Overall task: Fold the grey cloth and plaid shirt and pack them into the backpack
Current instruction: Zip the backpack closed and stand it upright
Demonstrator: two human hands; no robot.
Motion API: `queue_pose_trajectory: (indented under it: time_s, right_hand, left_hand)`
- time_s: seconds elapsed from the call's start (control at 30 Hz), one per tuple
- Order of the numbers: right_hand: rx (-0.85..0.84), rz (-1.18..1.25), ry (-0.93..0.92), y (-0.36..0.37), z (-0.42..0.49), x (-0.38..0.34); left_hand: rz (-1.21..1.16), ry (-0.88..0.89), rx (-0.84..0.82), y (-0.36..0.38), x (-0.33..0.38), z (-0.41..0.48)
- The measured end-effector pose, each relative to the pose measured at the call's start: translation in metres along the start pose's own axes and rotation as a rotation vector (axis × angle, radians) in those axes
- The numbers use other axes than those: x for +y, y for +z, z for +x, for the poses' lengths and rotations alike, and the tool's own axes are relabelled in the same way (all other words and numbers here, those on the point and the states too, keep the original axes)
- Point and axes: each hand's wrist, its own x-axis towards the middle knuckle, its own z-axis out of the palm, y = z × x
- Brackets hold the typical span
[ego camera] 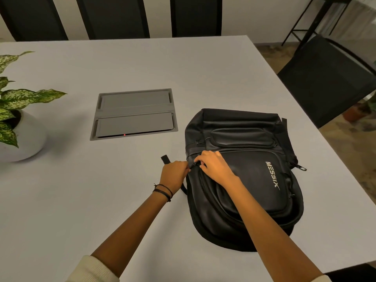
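Your left hand (175, 174) grips the side edge of the black backpack (248, 180), which lies flat on the surface (101, 200) and looks soft and floppy, and your right hand (215, 168) pinches the little zip (193, 165) just beside it, a good place to pull.

Black backpack (254, 180) flat on the grey table (142, 68), right of centre, front panel facing up. Smooth, leather-like finish, bulging a little. Squared end points to the far side, rounded end sits nearest. White "MESSIX" lettering runs lengthwise down the front pocket, with a padded pocket across the far end. A strap end (165, 159) pokes out on the left and a zip pull (301, 167) sticks out on the right. The main zip looks partly open along the left curve, but black on black makes it hard to tell.
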Motion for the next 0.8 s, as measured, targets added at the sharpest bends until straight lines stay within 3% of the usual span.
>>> queue_pose_trajectory:
  time_s: [0.2,0.4,0.67,0.8]
  right_hand:
    - [-0.097,-0.184,-0.169,0.007,0.014,-0.007]
    - [-0.096,-0.379,-0.172,0.012,0.025,-0.010]
    - [0.010,-0.396,-0.066,0.011,0.024,-0.005]
    - [0.058,-0.322,-0.016,0.009,0.019,-0.006]
  left_hand:
    - [0.024,0.056,0.007,-0.005,-0.003,-0.003]
    - [-0.057,0.107,-0.010,-0.007,-0.006,-0.001]
    - [-0.649,0.016,-0.019,0.003,-0.017,0.008]
    - [-0.674,0.180,-0.096,0.012,-0.012,0.016]
